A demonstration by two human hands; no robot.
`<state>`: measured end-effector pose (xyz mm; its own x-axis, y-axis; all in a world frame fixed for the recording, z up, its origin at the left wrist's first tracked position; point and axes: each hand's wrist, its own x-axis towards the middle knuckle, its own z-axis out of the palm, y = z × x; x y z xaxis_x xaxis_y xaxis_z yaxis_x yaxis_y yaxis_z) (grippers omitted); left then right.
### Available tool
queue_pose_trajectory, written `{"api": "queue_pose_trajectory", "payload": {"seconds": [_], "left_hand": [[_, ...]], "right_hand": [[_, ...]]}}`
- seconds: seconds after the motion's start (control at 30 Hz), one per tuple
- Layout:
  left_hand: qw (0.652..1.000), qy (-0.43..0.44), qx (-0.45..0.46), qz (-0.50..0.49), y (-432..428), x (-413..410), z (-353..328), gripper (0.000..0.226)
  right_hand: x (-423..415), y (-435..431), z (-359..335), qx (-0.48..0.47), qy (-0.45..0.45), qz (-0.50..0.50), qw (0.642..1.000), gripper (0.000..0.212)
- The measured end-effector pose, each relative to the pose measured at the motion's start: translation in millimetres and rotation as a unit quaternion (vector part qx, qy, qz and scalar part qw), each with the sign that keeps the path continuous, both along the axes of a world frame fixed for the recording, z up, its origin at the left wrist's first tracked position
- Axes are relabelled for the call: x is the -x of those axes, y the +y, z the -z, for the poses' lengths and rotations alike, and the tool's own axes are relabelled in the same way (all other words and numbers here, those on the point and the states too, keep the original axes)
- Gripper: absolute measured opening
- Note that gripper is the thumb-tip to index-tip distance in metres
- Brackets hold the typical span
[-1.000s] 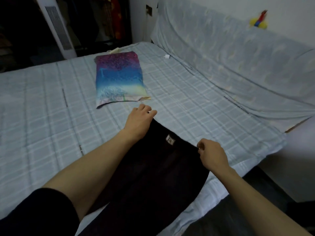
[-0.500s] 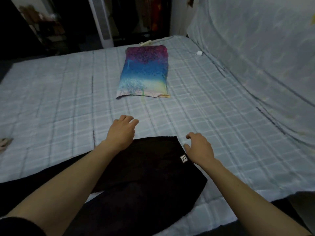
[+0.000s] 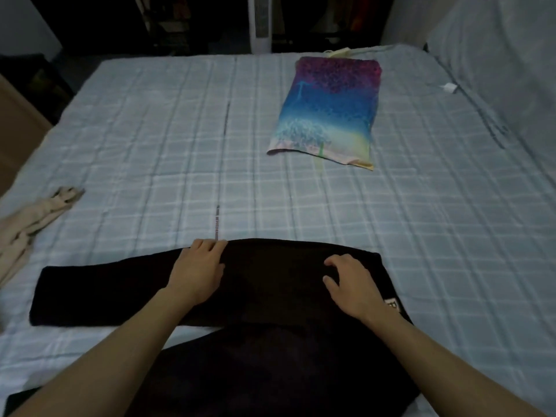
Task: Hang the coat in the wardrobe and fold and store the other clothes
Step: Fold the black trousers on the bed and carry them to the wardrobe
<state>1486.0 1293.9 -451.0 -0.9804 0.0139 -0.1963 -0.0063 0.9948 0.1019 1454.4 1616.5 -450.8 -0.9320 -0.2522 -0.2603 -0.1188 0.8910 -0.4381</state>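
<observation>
Bedspread [image 3: 150, 145], checked, under black garment [image 3: 270, 281]; left hand [image 3: 200, 272], right hand [image 3: 352, 284] press it unclenched; room dark.

The left forearm [image 3: 120, 341] and the right forearm [image 3: 436, 356] were seen bare and stretched forward from the lower corners of the view. The left hand [image 3: 200, 267] was laid palm down, its fingers [image 3: 210, 246] held straight and close together. The right hand [image 3: 352, 284] was also set palm down, fingers spread and slightly bent, thumb turned toward the left hand. The hands were held apart.
</observation>
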Motion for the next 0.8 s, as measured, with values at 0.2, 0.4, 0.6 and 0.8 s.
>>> {"api": "queue_pose_trajectory", "payload": {"seconds": [0.2, 0.4, 0.6, 0.8], "left_hand": [[0.998, -0.053, 0.003, -0.013, -30, 26, 76, 0.057], [0.999, -0.042, -0.027, -0.022, -25, 70, 150, 0.056], [0.995, -0.026, -0.101, 0.002, -1, 105, 202, 0.052], [0.999, 0.006, -0.033, 0.006, 16, 107, 240, 0.071]], "right_hand": [[37, -24, 58, -0.009, 0.002, -0.011, 1.000, 0.042], [102, 3, 138, -0.054, 0.006, -0.051, 0.997, 0.050], [114, 35, 193, -0.072, 0.015, -0.078, 0.994, 0.068], [107, 43, 231, -0.091, 0.051, -0.074, 0.992, 0.077]]}}
